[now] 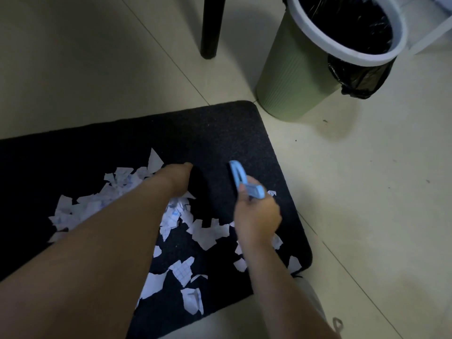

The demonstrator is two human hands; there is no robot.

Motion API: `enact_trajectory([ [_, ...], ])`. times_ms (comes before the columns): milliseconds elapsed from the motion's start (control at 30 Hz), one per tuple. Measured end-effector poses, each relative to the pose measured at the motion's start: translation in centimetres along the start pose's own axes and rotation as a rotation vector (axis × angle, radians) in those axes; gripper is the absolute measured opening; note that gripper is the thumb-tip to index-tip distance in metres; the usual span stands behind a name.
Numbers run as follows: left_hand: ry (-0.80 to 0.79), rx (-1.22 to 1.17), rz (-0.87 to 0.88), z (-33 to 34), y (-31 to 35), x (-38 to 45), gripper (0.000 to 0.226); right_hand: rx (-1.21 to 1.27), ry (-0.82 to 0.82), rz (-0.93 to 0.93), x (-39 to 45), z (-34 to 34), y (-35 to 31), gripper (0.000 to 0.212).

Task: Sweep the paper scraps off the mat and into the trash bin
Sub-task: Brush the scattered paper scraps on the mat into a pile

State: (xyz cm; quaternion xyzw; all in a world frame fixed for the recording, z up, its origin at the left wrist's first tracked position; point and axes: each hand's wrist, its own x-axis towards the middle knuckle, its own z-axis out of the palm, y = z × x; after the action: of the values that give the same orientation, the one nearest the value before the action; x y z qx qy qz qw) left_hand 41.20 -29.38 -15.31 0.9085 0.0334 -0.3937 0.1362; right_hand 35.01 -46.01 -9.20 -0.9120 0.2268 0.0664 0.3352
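White paper scraps, several of them, lie strewn over the near half of a black mat on the tiled floor. My right hand grips a light-blue hand brush above the mat's right side, its far end pointing away from me. My left hand reaches over the scrap pile and closes round a dark object that is hard to make out against the mat; its fingers are hidden. A green trash bin with a white rim and black liner stands just beyond the mat's far right corner.
A black chair leg stands on the floor to the left of the bin. White furniture bars show behind the bin at the top right. Pale floor tiles surround the mat.
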Motion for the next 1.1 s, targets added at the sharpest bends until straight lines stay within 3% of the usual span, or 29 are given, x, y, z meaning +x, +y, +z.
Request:
enact_trajectory([
  [133,-0.027,-0.006,0.1,1.0,3.4,0.0,0.061,-0.079,0.144,0.081,2.3,-3.5,3.0,0.025],
  [400,-0.165,0.019,0.13,2.8,8.3,0.7,0.071,-0.142,0.152,0.065,3.8,-3.7,5.6,0.025],
  [567,-0.201,0.074,0.086,2.3,8.7,1.1,0.073,-0.207,0.06,0.041,3.9,-2.7,6.0,0.023],
  [767,-0.185,0.087,0.084,2.4,8.9,0.9,0.063,-0.049,-0.175,-0.006,1.3,-1.8,4.5,0.021],
  [867,-0.153,0.054,0.105,3.0,8.2,0.7,0.066,0.007,-0.034,-0.007,1.2,-2.4,4.7,0.022],
  [967,-0.141,0.054,0.105,3.2,7.7,0.3,0.072,-0.086,0.103,0.073,2.2,-3.2,5.9,0.026],
  [1100,-0.134,0.115,0.079,3.1,7.5,-0.2,0.075,-0.211,0.016,0.106,1.3,-2.3,6.3,0.029],
])
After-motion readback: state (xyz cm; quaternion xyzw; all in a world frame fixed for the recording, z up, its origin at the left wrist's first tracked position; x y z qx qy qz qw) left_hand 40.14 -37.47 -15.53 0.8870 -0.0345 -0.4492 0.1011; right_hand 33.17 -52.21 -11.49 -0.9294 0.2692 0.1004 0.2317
